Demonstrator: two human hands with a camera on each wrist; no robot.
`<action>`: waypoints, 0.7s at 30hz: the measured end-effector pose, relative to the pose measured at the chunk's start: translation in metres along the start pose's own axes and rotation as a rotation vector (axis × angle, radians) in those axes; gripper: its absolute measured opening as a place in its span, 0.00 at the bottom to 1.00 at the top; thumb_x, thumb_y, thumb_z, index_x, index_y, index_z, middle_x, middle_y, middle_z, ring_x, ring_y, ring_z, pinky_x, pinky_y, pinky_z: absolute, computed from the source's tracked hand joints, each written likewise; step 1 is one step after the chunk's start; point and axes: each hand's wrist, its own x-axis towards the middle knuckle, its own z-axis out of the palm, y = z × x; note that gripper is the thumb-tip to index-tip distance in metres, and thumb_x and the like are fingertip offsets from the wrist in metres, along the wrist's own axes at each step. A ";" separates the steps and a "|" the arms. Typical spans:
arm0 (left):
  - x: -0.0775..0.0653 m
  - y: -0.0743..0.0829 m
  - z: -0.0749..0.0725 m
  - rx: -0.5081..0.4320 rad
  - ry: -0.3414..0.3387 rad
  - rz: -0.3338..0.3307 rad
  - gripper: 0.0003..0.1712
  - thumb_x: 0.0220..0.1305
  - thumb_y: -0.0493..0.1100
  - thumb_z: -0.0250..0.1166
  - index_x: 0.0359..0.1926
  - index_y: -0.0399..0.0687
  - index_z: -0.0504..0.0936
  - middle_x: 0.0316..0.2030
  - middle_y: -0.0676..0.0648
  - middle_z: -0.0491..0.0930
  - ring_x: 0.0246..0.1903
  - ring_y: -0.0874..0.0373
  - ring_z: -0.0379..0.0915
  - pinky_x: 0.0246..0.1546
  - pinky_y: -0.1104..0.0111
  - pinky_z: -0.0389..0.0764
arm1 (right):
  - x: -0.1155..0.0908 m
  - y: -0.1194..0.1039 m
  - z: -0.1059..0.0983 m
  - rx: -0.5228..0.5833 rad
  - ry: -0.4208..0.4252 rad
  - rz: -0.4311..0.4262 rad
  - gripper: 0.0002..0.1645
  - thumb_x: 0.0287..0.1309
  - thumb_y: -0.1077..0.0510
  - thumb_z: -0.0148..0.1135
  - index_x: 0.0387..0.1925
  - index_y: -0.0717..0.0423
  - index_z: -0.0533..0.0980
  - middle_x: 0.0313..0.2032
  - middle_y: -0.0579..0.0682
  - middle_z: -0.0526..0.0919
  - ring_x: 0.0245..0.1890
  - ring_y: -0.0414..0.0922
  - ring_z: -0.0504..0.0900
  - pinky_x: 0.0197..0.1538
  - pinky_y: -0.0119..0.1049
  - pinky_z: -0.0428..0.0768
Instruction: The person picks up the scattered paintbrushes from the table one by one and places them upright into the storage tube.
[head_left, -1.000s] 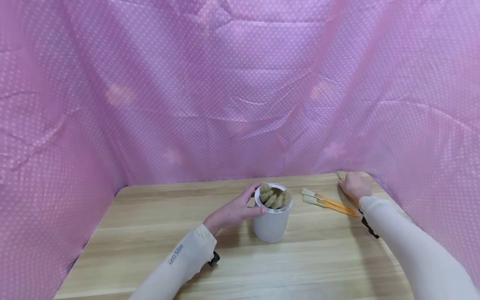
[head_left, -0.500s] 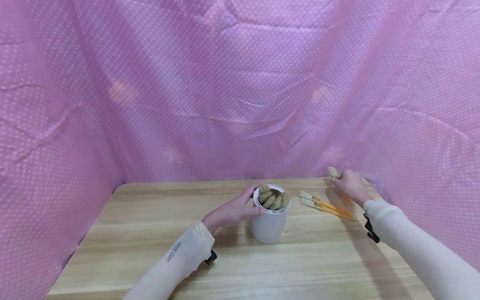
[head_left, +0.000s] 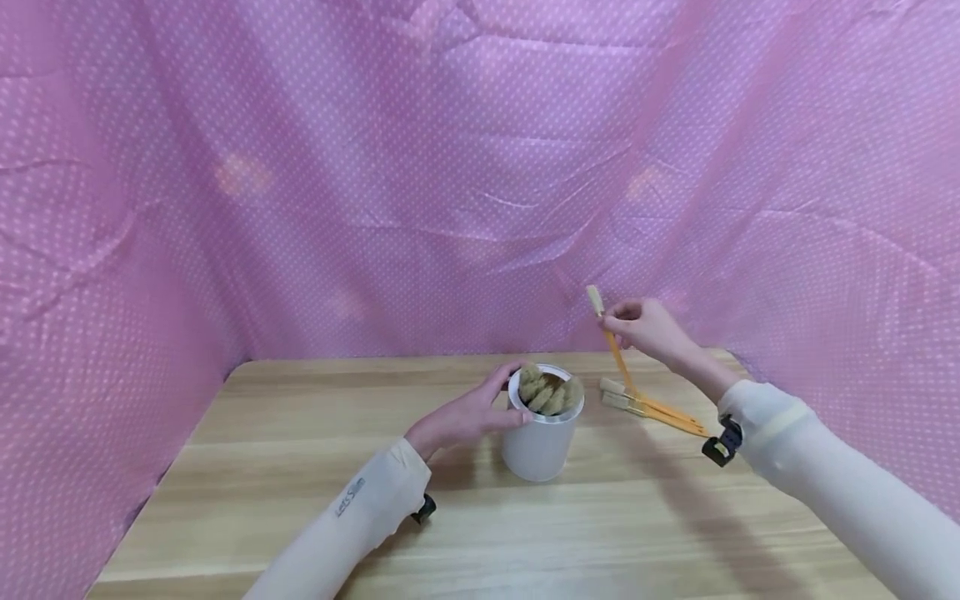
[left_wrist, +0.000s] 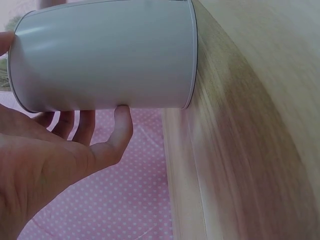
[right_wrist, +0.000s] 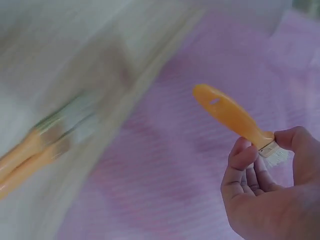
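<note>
Pink cloth with small white dots (head_left: 420,183): it hangs in folds behind and at both sides of the pale wood-grain desk with rounded corners (head_left: 315,475).
Desk: it carries a white cylindrical can with shiny rim (head_left: 536,454) and two flat brushes with orange handles and pale bristles (head_left: 663,415).
Can: it stands upright near the middle of the desk; brown fuzzy tufts (head_left: 547,396) fill its mouth.
Left hand (head_left: 467,417): the fingers are widely spread and curve round the upper part of the can, the thumb at the rim.
Right hand (head_left: 648,327): the fingers are nearly closed and, with the thumb, pinch a third orange-handled brush (head_left: 617,357) at its neck.
Lying brushes: they rest side by side, right of the can, bristles toward it.
Held brush: it is tilted in the air, bristles up, handle down, apart from the can.
</note>
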 end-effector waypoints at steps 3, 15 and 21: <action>0.001 0.001 -0.001 0.006 0.002 0.009 0.45 0.64 0.62 0.68 0.76 0.73 0.54 0.68 0.54 0.63 0.71 0.53 0.54 0.67 0.40 0.58 | -0.005 -0.031 0.006 0.049 -0.002 -0.053 0.21 0.68 0.49 0.66 0.46 0.65 0.81 0.39 0.58 0.86 0.32 0.47 0.82 0.36 0.35 0.81; 0.002 0.001 -0.002 0.020 0.027 0.006 0.44 0.64 0.61 0.68 0.75 0.74 0.55 0.70 0.53 0.62 0.71 0.52 0.55 0.66 0.39 0.59 | -0.021 -0.081 0.025 0.513 0.098 -0.235 0.20 0.67 0.58 0.68 0.47 0.74 0.77 0.38 0.59 0.85 0.34 0.49 0.84 0.44 0.40 0.85; 0.002 -0.001 0.000 0.007 0.018 0.019 0.46 0.64 0.59 0.69 0.77 0.68 0.54 0.69 0.52 0.63 0.70 0.52 0.56 0.67 0.40 0.59 | -0.029 -0.056 0.038 0.410 -0.009 -0.248 0.19 0.69 0.58 0.65 0.50 0.72 0.76 0.43 0.62 0.85 0.39 0.54 0.86 0.49 0.45 0.84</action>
